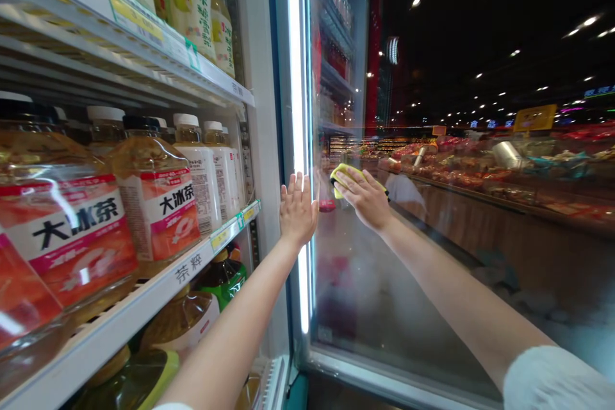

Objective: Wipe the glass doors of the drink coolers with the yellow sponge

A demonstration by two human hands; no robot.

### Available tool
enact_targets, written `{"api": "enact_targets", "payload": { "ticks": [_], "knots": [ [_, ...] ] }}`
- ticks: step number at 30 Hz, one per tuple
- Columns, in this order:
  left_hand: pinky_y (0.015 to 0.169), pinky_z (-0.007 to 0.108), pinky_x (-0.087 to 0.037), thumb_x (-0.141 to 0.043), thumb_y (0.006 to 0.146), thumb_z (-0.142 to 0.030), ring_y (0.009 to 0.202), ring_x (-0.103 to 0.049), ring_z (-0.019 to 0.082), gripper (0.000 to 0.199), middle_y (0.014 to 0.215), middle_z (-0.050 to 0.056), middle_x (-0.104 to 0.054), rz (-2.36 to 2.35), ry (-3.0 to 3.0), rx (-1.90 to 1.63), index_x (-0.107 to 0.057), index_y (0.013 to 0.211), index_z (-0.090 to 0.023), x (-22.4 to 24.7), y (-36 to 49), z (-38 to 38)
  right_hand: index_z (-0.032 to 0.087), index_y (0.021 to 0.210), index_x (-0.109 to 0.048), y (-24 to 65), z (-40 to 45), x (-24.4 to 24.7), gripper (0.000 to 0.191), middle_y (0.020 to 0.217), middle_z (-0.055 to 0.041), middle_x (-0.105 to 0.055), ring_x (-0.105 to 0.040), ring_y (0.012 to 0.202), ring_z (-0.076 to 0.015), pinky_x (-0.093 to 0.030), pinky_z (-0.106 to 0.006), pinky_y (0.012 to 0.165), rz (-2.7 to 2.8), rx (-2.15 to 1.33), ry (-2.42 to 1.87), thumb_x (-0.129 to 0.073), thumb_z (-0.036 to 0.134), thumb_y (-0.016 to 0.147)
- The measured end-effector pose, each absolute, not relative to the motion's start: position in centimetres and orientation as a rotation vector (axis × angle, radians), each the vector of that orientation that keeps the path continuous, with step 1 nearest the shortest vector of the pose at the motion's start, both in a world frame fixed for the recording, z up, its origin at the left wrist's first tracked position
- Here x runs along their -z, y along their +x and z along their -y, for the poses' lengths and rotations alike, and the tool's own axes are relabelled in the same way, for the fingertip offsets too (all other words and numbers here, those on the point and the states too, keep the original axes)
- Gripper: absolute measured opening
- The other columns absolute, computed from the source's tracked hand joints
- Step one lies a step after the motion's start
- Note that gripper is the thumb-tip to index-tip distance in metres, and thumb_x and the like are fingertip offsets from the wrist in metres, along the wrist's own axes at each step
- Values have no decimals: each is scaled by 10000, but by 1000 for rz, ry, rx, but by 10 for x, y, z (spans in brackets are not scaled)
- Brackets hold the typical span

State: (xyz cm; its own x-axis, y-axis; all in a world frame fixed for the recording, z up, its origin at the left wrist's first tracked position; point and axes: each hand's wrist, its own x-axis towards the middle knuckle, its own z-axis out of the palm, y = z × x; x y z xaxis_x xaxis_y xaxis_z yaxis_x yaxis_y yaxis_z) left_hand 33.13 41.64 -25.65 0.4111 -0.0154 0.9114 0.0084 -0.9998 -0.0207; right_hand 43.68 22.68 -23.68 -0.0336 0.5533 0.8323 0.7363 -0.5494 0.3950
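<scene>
Left hand (298, 211) released, fingers up, palm at the light strip (296, 77); likely bracing the door. Right hand (365, 198) grasping yellow cloth (338, 174), fingers spread over it, probably to press it evenly on the glass door (375, 288). Bottles (170, 205) upright on shelf (139, 311), labels outward, presumably for reading.

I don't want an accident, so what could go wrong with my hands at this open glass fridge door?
The bare left hand, beside the vertical glowing white light strip, might get pinched if the clear glass door swung. The yellow cloth under the bare right hand could slip on the smooth glass.
</scene>
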Motion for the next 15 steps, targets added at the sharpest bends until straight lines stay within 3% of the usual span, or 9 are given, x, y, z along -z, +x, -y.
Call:
{"api": "enact_targets", "payload": {
  "ticks": [3,7,11,15],
  "knots": [
    [1299,519,-123,-365,1013,-296,1593,-113,263,653,1697,159,-227,-2,-2616,1703,-214,1620,-110,251,334,-412,290,1510,-500,435,-242,220,461,1607,-5,-423,-308,1539,-243,-241,-527,1299,1283,1642,-2061,-388,210,1070],
    [1303,484,-116,-351,1020,-299,1592,-114,246,640,1697,148,-237,-34,-2626,1667,-223,1616,-103,250,339,-400,347,1507,-489,428,-255,239,467,1594,43,-446,-355,1518,-194,-265,-450,1301,1425,1602,-2101,-400,214,1068],
    [1298,499,-134,-375,1015,-300,1594,-101,248,665,1704,139,-215,-119,-2644,1638,-179,1629,-136,258,343,-390,323,1491,-515,429,-207,264,458,1585,44,-463,-367,1511,-174,-220,-430,1316,1536,1638,-2130,-401,191,1067],
    [1294,530,-121,-390,1015,-318,1595,-84,263,680,1706,153,-194,-191,-2648,1647,-163,1629,-134,258,351,-382,287,1480,-536,439,-162,240,437,1586,13,-467,-326,1532,-190,-166,-460,1321,1306,1780,-2085,-378,201,1082]
  ]
}}
